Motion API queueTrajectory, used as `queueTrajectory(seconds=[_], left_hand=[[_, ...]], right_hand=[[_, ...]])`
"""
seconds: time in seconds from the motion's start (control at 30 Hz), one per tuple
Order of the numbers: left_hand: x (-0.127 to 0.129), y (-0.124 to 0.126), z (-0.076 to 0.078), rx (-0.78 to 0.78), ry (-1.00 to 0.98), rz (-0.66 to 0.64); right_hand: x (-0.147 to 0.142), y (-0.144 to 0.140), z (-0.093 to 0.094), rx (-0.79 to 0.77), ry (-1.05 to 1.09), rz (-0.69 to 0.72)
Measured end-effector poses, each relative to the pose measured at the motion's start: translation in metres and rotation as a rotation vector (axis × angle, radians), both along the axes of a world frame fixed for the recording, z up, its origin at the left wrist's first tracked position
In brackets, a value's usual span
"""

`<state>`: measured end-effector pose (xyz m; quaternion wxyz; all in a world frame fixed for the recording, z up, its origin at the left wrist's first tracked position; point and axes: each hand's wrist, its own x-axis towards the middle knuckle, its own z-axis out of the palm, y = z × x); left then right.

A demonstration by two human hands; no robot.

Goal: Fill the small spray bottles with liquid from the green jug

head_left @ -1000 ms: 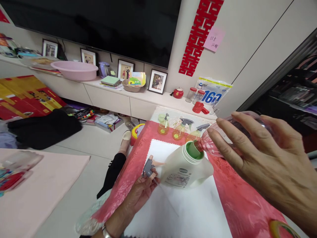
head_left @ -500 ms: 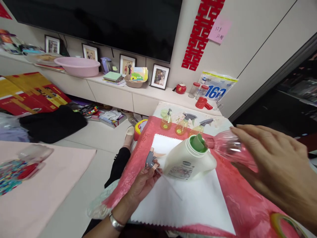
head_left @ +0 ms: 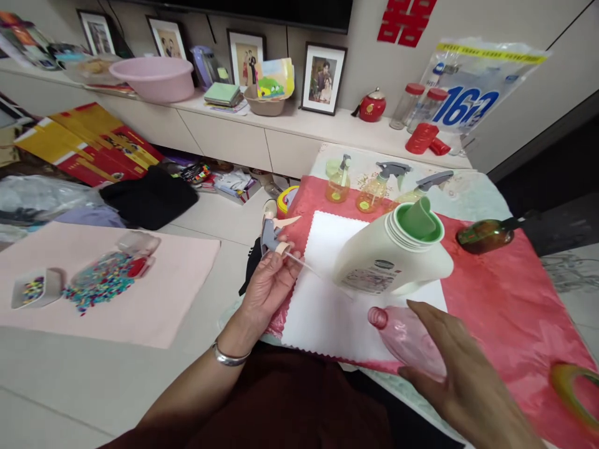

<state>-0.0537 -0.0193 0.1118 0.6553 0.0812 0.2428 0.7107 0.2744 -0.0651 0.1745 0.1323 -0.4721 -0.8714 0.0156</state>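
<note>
My left hand pinches a grey and peach spray nozzle, whose thin clear dip tube points right over the white sheet. My right hand is wrapped round a clear pink bottle, tilted with its open neck toward the upper left. Just beyond the bottle stands a large cream detergent jug, uncapped, with a green pouring spout in its mouth. The pink bottle is apart from the spout.
Several spray bottles stand along the far side of the red-covered table. A dark green bottle lies at the right, near a roll of tape. Beads cover part of a pink table at left.
My right hand has brought the pink bottle away from the jug's spout, down and toward me. My left hand still holds the spray nozzle. The view has tilted downward.
</note>
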Motion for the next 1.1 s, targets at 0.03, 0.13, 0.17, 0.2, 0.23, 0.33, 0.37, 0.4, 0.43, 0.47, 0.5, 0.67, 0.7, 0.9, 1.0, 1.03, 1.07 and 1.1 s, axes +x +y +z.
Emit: queueTrajectory(seconds=[0.03, 0.13, 0.17, 0.2, 0.23, 0.33, 0.37, 0.4, 0.43, 0.47, 0.5, 0.67, 0.7, 0.9, 1.0, 1.03, 1.07, 1.1], left_hand=[[0.000, -0.001, 0.004, 0.008, 0.013, 0.002], [0.003, -0.002, 0.012, 0.024, 0.047, -0.005], [0.004, -0.003, 0.013, 0.026, 0.054, -0.008], [0.005, -0.004, 0.014, 0.029, 0.058, -0.009], [0.007, -0.005, 0.015, 0.031, 0.057, -0.010], [0.013, -0.008, 0.016, 0.034, 0.058, -0.025], [0.015, -0.009, 0.016, 0.032, 0.067, -0.035], [0.017, -0.010, 0.016, 0.029, 0.082, -0.044], [0.019, -0.011, 0.016, 0.025, 0.099, -0.051], [0.020, -0.012, 0.017, 0.024, 0.115, -0.054], [0.020, -0.012, 0.018, 0.024, 0.128, -0.052], [0.011, -0.009, 0.024, 0.066, 0.147, 0.006], [0.009, -0.008, 0.025, 0.073, 0.149, 0.015], [0.001, -0.006, 0.024, 0.049, 0.192, 0.072], [-0.002, -0.006, 0.025, 0.033, 0.228, 0.095], [-0.001, -0.006, 0.025, 0.033, 0.239, 0.089], [0.000, -0.007, 0.025, 0.034, 0.249, 0.078], [0.003, -0.008, 0.025, 0.034, 0.258, 0.064]], right_hand=[[-0.006, -0.003, -0.006, -0.020, 0.020, -0.018], [-0.018, -0.006, -0.016, -0.066, 0.054, -0.058], [-0.021, -0.006, -0.017, -0.073, 0.061, -0.065], [-0.023, -0.006, -0.017, -0.077, 0.067, -0.068], [-0.024, -0.006, -0.017, -0.083, 0.070, -0.072], [-0.029, -0.005, -0.015, -0.098, 0.068, -0.075], [-0.031, -0.005, -0.015, -0.101, 0.064, -0.073], [-0.032, -0.004, -0.015, -0.101, 0.060, -0.068], [-0.034, -0.004, -0.015, -0.100, 0.059, -0.060], [-0.035, -0.003, -0.016, -0.100, 0.057, -0.053], [-0.036, -0.003, -0.017, -0.100, 0.056, -0.050], [-0.036, -0.003, -0.021, -0.099, 0.065, -0.063], [-0.035, -0.003, -0.021, -0.101, 0.068, -0.064], [-0.033, -0.007, -0.023, -0.119, 0.092, -0.083], [-0.033, -0.009, -0.025, -0.131, 0.104, -0.097], [-0.033, -0.009, -0.025, -0.133, 0.105, -0.100], [-0.033, -0.009, -0.025, -0.135, 0.104, -0.097], [-0.033, -0.008, -0.026, -0.134, 0.105, -0.094]])
